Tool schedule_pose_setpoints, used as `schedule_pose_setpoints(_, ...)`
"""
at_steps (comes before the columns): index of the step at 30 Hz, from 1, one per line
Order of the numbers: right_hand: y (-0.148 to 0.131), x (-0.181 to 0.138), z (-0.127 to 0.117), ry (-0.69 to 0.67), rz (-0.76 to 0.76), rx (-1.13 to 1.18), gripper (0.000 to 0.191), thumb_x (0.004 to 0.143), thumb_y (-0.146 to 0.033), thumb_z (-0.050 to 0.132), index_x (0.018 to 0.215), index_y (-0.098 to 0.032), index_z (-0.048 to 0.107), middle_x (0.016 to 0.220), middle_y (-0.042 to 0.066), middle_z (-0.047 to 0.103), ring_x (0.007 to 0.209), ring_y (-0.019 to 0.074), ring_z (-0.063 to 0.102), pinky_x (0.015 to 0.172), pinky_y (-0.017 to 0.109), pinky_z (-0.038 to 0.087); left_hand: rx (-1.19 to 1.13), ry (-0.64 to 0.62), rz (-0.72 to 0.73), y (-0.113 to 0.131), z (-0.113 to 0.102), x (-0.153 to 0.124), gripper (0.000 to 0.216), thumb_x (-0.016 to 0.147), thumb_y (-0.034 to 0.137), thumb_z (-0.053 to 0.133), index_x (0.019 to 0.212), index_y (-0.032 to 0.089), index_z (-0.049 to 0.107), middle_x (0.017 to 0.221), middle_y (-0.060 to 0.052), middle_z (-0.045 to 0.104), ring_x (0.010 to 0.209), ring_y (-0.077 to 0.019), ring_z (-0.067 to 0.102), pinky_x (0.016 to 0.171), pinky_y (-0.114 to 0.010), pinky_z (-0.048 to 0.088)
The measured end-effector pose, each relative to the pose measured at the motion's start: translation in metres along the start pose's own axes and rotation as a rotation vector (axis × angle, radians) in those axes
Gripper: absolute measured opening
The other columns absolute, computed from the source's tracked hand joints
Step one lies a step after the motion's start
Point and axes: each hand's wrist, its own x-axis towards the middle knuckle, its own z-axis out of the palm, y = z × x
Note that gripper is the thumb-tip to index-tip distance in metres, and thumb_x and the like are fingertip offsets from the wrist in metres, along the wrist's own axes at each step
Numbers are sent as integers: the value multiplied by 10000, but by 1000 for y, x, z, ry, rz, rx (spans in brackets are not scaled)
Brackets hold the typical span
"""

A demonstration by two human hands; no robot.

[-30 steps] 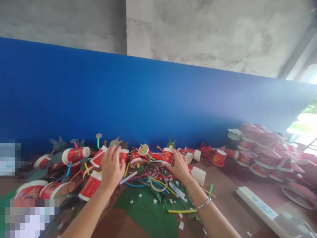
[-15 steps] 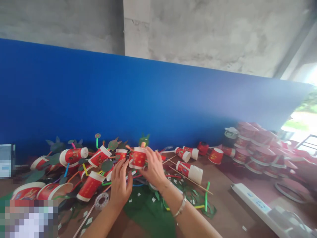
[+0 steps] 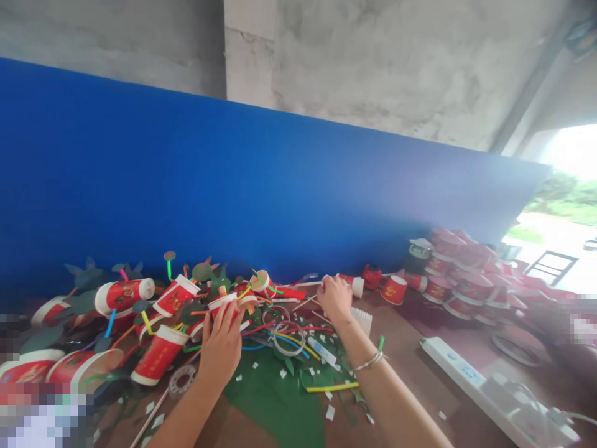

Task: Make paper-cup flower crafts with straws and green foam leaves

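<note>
My left hand [image 3: 220, 348] reaches into a heap of red paper cups, coloured straws and green paper leaves. Its fingers are stretched out and rest against one small red cup [image 3: 222, 304] in the pile. My right hand [image 3: 334, 300], with a bracelet on the wrist, is further right. Its fingers curl over a red cup lying on its side [image 3: 353, 284] near the blue board. Just beside that wrist lies a short white stack of cups [image 3: 364, 320], partly hidden by the wrist.
A tall blue board [image 3: 280, 199] stands behind the table. A green paper sheet [image 3: 275, 401] with white scraps lies in front of me, with a tape roll [image 3: 180, 379] to its left. At the right are stacks of red bowls [image 3: 466, 283] and a white power strip [image 3: 454, 368].
My right hand has let go of the red cup with the green top and moved right to the cup on its side. My left hand has moved up onto the pile.
</note>
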Motion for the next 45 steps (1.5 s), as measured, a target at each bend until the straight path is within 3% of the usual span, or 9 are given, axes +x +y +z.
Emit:
schedule_pose_setpoints(5,54,40,1,-130,358,-39,327,801,-255,511,1043,-90,656,1035,234,641,1017,329,596,819,437,418,-71,77,16,-1,1,-2,440,818,126,443,1238,182,562,1366,-119,499,1288,-307,386,1095,-526,162)
schedule_pose_setpoints(11,60,53,-3,-190,337,24,287,752,-212,530,954,-80,685,914,207,680,838,288,643,681,372,447,-135,141,-5,-1,-2,-4,465,812,105,458,1260,202,539,1336,-119,520,1280,-304,396,1092,-516,199)
schedule_pose_setpoints(17,12,19,-23,-85,-69,122,231,835,-191,427,809,-133,648,824,127,670,748,195,581,653,284,374,-206,153,55,19,-24,10,642,823,178,550,1414,171,297,1393,-149,444,1338,-305,314,1072,-486,289)
schedule_pose_setpoints(23,-54,-63,-43,-296,-726,418,175,753,-152,514,579,-167,516,587,-23,528,569,94,437,557,211,296,-421,-62,101,40,-37,27,964,723,284,697,1453,162,79,1417,-194,395,1321,-348,343,1010,-502,383)
schedule_pose_setpoints(26,-60,-75,-47,-331,-753,594,185,776,-156,494,592,-167,490,602,-38,495,577,87,410,550,197,294,-544,-130,-1,35,-38,23,872,755,203,619,1441,169,80,1318,-193,509,1186,-309,524,910,-435,478)
schedule_pose_setpoints(30,-39,-50,-32,-203,-526,698,199,843,-249,426,709,-168,549,634,-35,525,582,98,431,544,196,321,-671,-176,-184,22,-43,10,702,720,206,624,1350,205,314,1243,-128,585,1108,-273,591,886,-357,495)
schedule_pose_setpoints(37,-7,-20,7,-79,-187,380,247,844,-235,380,882,-146,608,808,81,639,778,207,568,692,286,401,-1009,-118,-609,16,-50,-8,537,664,350,698,1130,175,497,961,-76,690,864,-239,668,773,-352,526)
schedule_pose_setpoints(41,-23,-53,7,-101,-289,326,259,850,-194,380,913,-139,625,947,134,657,895,230,570,774,311,388,-1103,-56,-718,20,-44,-16,568,630,353,714,1120,158,503,945,-92,680,853,-245,657,774,-377,518)
schedule_pose_setpoints(45,-47,-94,13,-472,-626,245,137,741,-171,535,707,-194,666,717,18,693,674,152,609,627,219,409,-1099,-38,-786,24,-33,-28,574,609,361,731,1092,152,504,973,-109,664,861,-254,645,776,-398,512)
